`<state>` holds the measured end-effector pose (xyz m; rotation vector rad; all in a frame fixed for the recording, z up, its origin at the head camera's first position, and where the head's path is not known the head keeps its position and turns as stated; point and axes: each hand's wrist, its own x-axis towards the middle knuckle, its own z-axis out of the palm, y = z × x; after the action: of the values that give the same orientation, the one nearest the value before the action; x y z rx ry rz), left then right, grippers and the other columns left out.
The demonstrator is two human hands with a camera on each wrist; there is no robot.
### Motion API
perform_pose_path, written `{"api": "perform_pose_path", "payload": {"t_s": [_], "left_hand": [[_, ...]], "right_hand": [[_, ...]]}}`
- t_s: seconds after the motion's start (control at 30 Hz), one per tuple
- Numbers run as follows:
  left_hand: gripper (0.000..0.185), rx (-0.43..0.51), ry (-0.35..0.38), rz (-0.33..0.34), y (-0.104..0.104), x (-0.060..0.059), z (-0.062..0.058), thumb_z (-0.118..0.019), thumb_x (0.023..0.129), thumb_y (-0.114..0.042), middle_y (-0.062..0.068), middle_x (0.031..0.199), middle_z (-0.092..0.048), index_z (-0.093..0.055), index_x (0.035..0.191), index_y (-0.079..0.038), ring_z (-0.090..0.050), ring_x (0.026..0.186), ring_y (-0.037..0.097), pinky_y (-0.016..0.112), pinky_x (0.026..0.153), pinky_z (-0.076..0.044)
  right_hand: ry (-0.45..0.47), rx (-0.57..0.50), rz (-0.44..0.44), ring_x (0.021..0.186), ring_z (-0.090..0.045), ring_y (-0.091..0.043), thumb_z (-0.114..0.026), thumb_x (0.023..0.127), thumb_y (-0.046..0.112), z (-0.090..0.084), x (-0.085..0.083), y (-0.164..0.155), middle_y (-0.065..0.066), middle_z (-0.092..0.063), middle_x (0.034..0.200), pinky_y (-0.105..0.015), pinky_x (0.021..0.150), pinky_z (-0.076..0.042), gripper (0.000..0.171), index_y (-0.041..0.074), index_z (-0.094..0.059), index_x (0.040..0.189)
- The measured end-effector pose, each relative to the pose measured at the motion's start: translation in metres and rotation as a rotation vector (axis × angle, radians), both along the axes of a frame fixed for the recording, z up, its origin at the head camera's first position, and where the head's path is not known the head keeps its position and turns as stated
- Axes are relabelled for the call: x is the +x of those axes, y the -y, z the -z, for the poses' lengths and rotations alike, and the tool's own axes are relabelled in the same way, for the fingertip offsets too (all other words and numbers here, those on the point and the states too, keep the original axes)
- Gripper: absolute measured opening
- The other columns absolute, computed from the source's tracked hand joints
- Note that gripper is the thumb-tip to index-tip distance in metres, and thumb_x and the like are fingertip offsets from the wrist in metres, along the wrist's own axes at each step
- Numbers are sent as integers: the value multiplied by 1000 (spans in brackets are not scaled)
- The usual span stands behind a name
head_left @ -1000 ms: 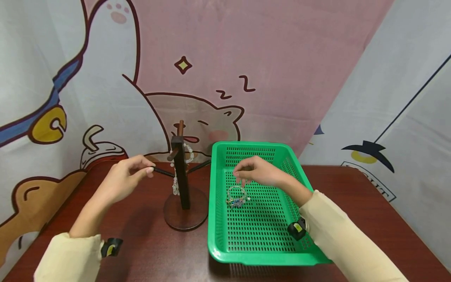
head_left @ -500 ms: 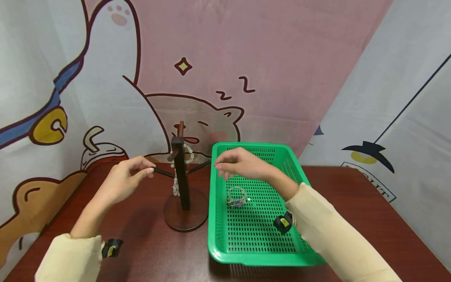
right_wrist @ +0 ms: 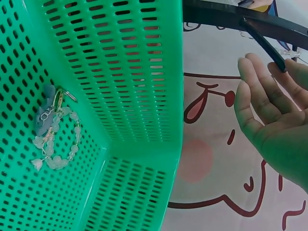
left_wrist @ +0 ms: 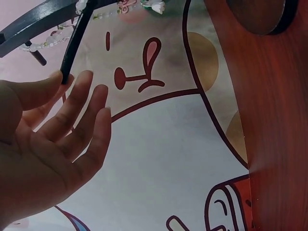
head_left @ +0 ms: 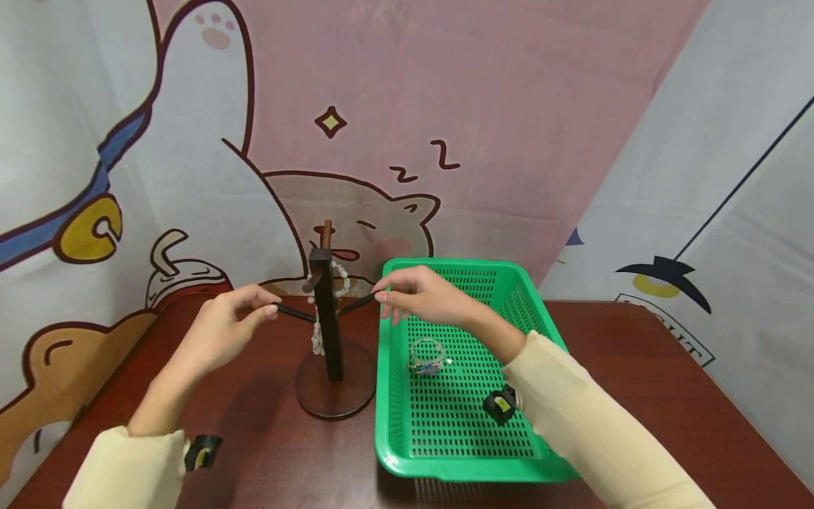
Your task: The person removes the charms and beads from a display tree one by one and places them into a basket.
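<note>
Head view leaves the grip points hard to read: the left hand (head_left: 219, 326) has its fingertips at the end of the left peg (head_left: 294, 312) of the dark wooden stand (head_left: 327, 322), and the right hand (head_left: 422, 297) meets the end of the right peg (head_left: 357, 303), but the contact itself is small and partly covered by fingers. Both forearms run out of the bottom edge. A beaded bracelet (head_left: 316, 331) hanging against the post is half hidden by it, and its beads blur together.

Left wrist view shows what the head view cannot: the left hand (left_wrist: 50, 144) pinches the peg tip (left_wrist: 72, 45) between thumb and forefinger, the other fingers straight and loosely spread. Only a slice of the stand's round base (left_wrist: 260, 14) shows at the top edge.

Right wrist view shows the right hand (right_wrist: 274, 120) with its fingers straight and close together, fingertips at the peg end (right_wrist: 269, 45); the thumb is out of frame, so whether it pinches cannot be told.

On the bench (head_left: 636, 367), the green basket (head_left: 458, 466) sits just right of the stand. A second bracelet (head_left: 427, 355) of pale beads with a blue charm lies on its perforated floor, seen more sharply from the right wrist (right_wrist: 53, 132).
</note>
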<state>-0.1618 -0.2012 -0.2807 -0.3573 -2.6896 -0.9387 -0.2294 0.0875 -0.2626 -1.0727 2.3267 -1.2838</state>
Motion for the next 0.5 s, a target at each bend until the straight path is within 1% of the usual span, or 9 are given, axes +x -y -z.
{"api": "perform_pose_path", "payload": {"t_s": [0.07, 0.17, 0.27, 0.37, 0.43, 0.5], "left_hand": [[15, -7, 5, -1, 0, 1, -1, -59, 90, -13, 10, 90, -66, -64, 102, -6, -58, 89, 31, 46, 72, -41], [22, -14, 2, -13, 1, 2, -3, -57, 91, -18, 13, 97, -65, -62, 109, -6, -54, 100, 37, 53, 79, -38], [28, -15, -31, -35, 3, 5, -7, -57, 92, -21, 15, 101, -64, -60, 115, -6, -51, 105, 40, 55, 82, -36], [30, -7, -75, -50, 2, 10, -13, -57, 91, -23, 14, 100, -65, -60, 116, -6, -53, 102, 38, 53, 79, -37], [28, 3, -105, -46, -2, 13, -17, -58, 91, -24, 11, 97, -66, -61, 114, -8, -58, 94, 32, 47, 75, -41], [25, 21, -142, -34, -7, 18, -21, -59, 90, -23, 7, 93, -67, -63, 111, -10, -61, 86, 26, 38, 71, -43]], "right_hand": [[-9, -2, -2, 71, -62, -28, -51, 95, 13, 0, 0, 0, -14, -66, 82, -34, 65, -49, 22, 1, -61, 109], [-21, -11, -9, 70, -62, -28, -51, 95, 12, 1, 0, 0, -12, -66, 81, -34, 64, -49, 22, 0, -61, 109], [-33, -18, -18, 68, -62, -26, -50, 95, 12, 2, 0, 1, -11, -66, 80, -33, 63, -49, 22, 0, -61, 109], [-37, -24, -23, 68, -62, -25, -50, 95, 12, 2, 0, 1, -11, -66, 80, -34, 63, -49, 22, -1, -61, 109], [-31, -27, -21, 68, -62, -27, -50, 95, 11, 2, 0, 0, -11, -66, 80, -34, 63, -49, 21, 0, -61, 109], [-21, -30, -18, 69, -62, -29, -50, 95, 11, 2, 1, 1, -12, -66, 80, -34, 64, -49, 21, 0, -61, 109]]}}
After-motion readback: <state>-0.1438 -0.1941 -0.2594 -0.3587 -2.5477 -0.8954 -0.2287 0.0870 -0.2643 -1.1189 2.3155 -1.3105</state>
